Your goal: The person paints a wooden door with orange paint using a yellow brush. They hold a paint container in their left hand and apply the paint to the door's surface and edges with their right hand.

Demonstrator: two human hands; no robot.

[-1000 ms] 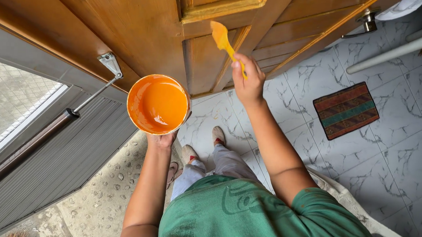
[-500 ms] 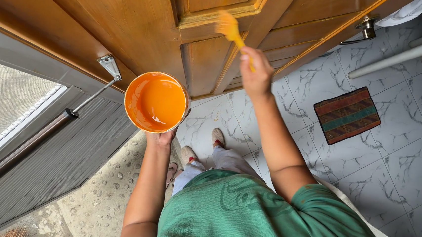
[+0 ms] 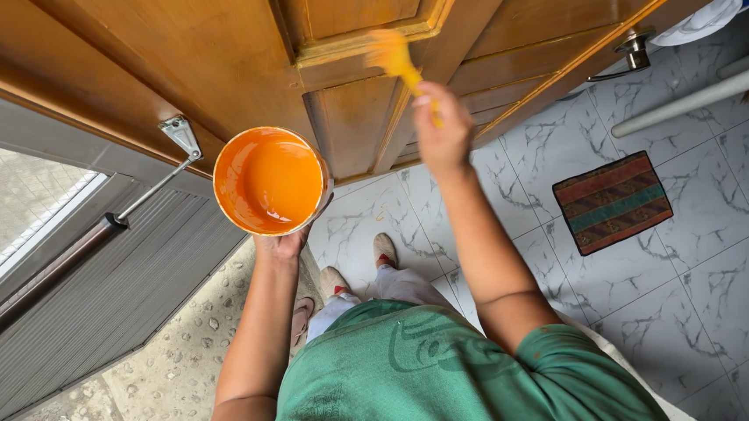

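My left hand (image 3: 281,245) grips a round pot of orange paint (image 3: 268,180) from below and holds it up beside the wooden door (image 3: 184,39). My right hand (image 3: 440,129) is closed on the yellow handle of a paintbrush (image 3: 396,59). The brush's orange bristles rest on the raised moulding of a door panel, blurred by motion. I look straight down past my green shirt to my feet on the floor.
A door closer arm (image 3: 143,188) and a grey louvred door (image 3: 114,289) lie at left. A metal door handle (image 3: 624,54) is at upper right. A striped mat (image 3: 612,201) lies on the marbled tiles, a white pipe (image 3: 708,89) beyond it, pebbled ground at lower left.
My right hand has carried the brush up and to the left along the door moulding. The paint pot has shifted slightly left.
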